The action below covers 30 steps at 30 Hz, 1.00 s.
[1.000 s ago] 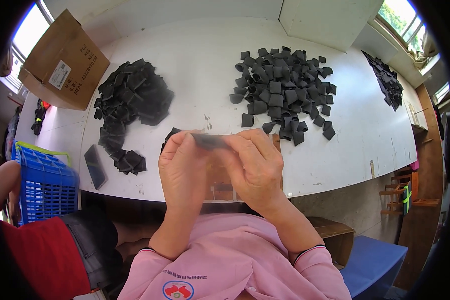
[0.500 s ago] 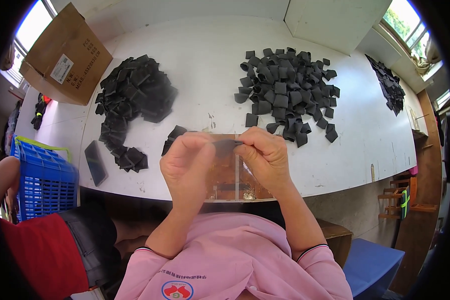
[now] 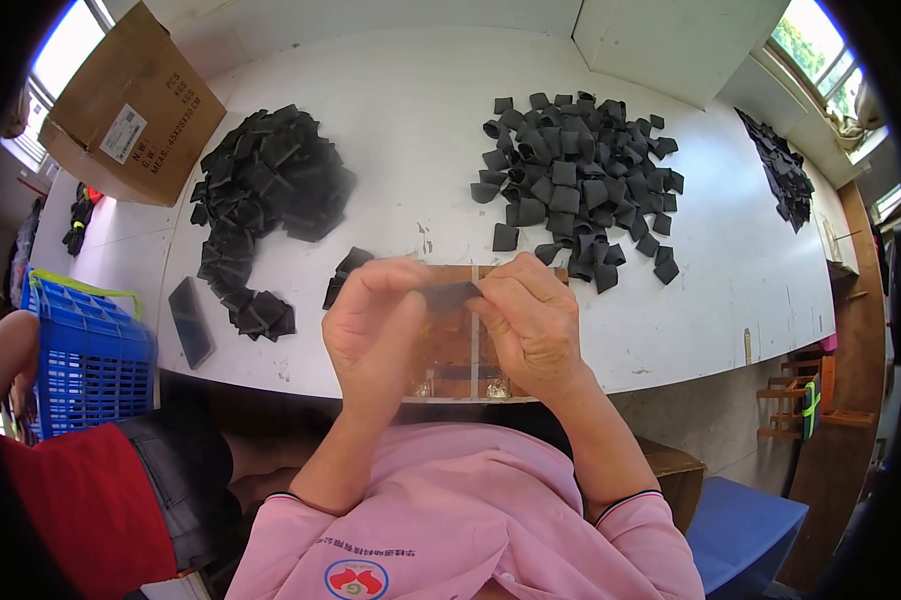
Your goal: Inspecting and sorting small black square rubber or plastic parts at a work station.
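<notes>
A small black fabric piece (image 3: pixel 448 296) is stretched between my hands, just above a brown board (image 3: pixel 448 350) at the table's front edge. My right hand (image 3: pixel 532 320) pinches its right end between thumb and fingers. At its left end is my left hand (image 3: pixel 372 320), closed on the fabric and smeared by motion. A few more black pieces (image 3: pixel 348 272) lie on the table behind my left hand, partly covered by it. A pale strip (image 3: pixel 475 345) runs down the board from front to back.
Folded black fabric loops (image 3: pixel 565 185) are heaped at right centre, flatter black pieces (image 3: pixel 270 180) at left. A phone-like dark slab (image 3: pixel 191 322), a cardboard box (image 3: pixel 135 110) and a blue basket (image 3: pixel 95 350) stand leftward. Beside me sits a person in red (image 3: pixel 80 500).
My left hand still moves slightly at the fabric's left end. My right hand has turned a little, its fingers now covering more of the right end. The heaps stay put.
</notes>
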Each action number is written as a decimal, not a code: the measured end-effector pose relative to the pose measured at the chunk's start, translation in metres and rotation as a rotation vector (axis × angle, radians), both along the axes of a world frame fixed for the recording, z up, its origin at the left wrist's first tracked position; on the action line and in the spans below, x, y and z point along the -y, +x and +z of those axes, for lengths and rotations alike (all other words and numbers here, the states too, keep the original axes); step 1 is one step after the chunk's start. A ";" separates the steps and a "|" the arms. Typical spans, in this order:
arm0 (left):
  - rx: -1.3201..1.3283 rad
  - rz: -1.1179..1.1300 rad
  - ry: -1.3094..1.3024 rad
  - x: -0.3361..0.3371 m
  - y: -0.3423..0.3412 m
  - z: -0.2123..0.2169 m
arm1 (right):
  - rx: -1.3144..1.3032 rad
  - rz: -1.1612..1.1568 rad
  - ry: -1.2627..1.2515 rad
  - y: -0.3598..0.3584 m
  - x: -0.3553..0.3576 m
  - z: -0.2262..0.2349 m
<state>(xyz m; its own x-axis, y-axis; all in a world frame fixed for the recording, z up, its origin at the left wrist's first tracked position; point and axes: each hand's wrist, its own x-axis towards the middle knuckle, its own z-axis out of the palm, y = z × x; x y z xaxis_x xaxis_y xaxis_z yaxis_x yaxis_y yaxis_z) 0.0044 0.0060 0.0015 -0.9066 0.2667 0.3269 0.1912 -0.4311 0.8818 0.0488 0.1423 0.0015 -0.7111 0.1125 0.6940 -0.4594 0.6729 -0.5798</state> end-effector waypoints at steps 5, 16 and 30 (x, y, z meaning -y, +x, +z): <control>-0.448 0.065 -0.387 -0.003 -0.017 0.007 | -0.007 -0.036 0.098 0.000 0.000 0.001; -0.134 0.280 -0.374 0.024 -0.050 -0.051 | 0.375 0.211 -0.972 0.000 -0.034 0.032; -0.076 0.447 -1.290 0.103 -0.086 -0.123 | 0.893 0.137 -0.563 0.040 0.024 -0.048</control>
<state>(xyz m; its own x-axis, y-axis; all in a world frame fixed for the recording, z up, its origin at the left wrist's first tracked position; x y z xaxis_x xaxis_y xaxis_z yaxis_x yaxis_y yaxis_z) -0.0814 -0.0966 -0.1220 -0.9863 0.1089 0.1235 0.1612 0.7925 0.5882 0.0891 0.1187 -0.0467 -0.9677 0.1357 -0.2126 0.2348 0.1774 -0.9557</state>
